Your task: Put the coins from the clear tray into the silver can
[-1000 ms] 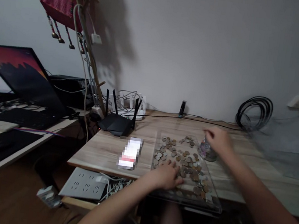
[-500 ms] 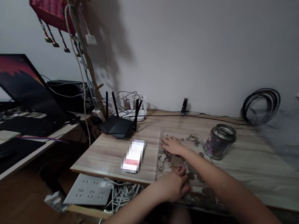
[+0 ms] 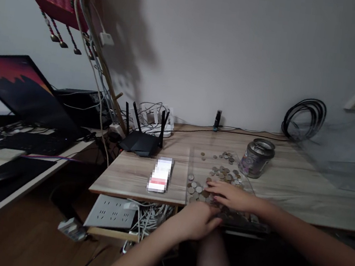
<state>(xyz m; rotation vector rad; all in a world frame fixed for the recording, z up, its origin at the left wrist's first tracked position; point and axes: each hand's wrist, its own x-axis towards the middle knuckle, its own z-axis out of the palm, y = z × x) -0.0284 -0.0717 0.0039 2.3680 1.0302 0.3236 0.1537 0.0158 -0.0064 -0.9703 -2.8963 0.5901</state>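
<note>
While both hands work low over the clear tray (image 3: 199, 168), we see the coins (image 3: 223, 173) scattered across its floor, lying flat, some of them overlapping. The tray sits at the front of the desk (image 3: 293, 180); its left edge points away from us to the wall, and its right edge slants outward as it comes nearer. Which of its sides is the longer one, we cannot say. The jar (image 3: 256, 158) stands upright just beside the far right part of the tray, its long axis vertical and its round mouth facing up. To the left, the phone (image 3: 160, 174) lies with its long axis toward the wall, leaning slightly to the right.

The tray is smooth and transparent, so the wood grain shows through it. The coins are round, thin, silvery or brownish; the jar has a shiny rim and a coloured print.

The right hand (image 3: 230, 196) has its fingers stretched and a little parted over coins. The left hand (image 3: 198, 219) bends over the near edge; its palm is hidden, and we cannot tell whether it holds anything. The forearms cover some coins, the near corner is dark, and the phone's screen is blurred into blocks.
</note>
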